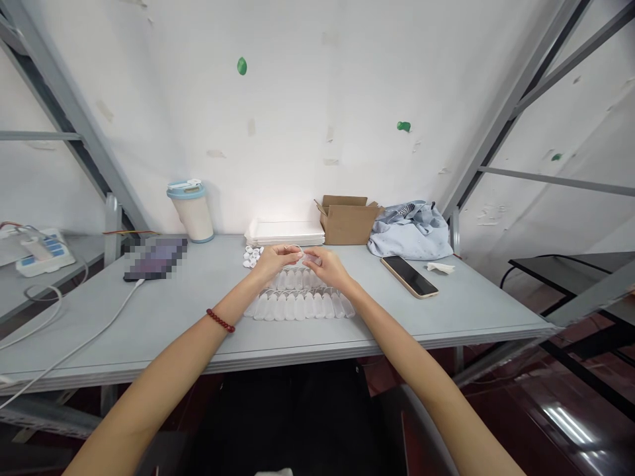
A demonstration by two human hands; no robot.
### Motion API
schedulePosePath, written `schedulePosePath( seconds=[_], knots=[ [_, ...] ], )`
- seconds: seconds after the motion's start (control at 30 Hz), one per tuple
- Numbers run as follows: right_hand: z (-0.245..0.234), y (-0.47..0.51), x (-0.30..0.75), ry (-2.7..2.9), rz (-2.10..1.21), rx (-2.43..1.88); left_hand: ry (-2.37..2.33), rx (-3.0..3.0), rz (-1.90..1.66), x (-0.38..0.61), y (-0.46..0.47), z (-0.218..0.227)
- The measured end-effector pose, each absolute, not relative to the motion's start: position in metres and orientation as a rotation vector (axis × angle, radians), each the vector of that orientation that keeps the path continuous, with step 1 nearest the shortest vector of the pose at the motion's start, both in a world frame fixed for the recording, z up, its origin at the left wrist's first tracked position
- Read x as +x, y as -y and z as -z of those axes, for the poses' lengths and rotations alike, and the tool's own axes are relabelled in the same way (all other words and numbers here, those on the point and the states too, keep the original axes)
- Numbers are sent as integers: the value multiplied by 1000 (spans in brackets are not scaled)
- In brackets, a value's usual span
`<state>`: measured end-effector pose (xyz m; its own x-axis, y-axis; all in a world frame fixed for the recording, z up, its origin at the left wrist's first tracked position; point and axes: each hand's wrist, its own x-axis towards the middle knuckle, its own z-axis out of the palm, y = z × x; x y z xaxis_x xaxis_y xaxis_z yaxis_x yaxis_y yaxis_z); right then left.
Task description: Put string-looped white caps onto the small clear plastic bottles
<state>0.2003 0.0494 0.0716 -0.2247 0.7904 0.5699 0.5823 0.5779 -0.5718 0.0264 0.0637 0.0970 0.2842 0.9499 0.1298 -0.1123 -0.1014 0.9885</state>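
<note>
Above the middle of the table my left hand point(272, 260) and my right hand point(329, 266) meet, fingertips pinched almost together. A thin white cord loop point(296, 247) curves up from my left fingertips. Between my right thumb and fingers is a small translucent piece point(312, 259), partly covered by them. Below my hands lie translucent white tags point(297, 307) with thin cord loops, side by side in a front row. Behind them is a second row of similar tags point(294, 279), partly hidden by my hands. Small white round pieces point(252, 256) are heaped beside my left hand.
Along the wall stand a tumbler point(193, 215), a white stack point(285, 233), an open cardboard box point(350, 223) and bundled blue cloth point(411, 231). A phone point(409, 276) and crumpled tissue point(440, 268) lie right. A cable point(99, 334) runs to a blurred device point(156, 258) left.
</note>
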Motion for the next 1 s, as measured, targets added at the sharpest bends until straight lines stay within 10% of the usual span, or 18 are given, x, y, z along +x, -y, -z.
schedulePosePath(
  seconds=[0.43,1.0],
  knots=[
    [-67,-51,201,1930,-157,-1029,-912,1324,-1068,23,-65,-98],
    [-83,-49,197,1366,-908,-898,-766,1227,-1062,25,-66,-95]
  ],
)
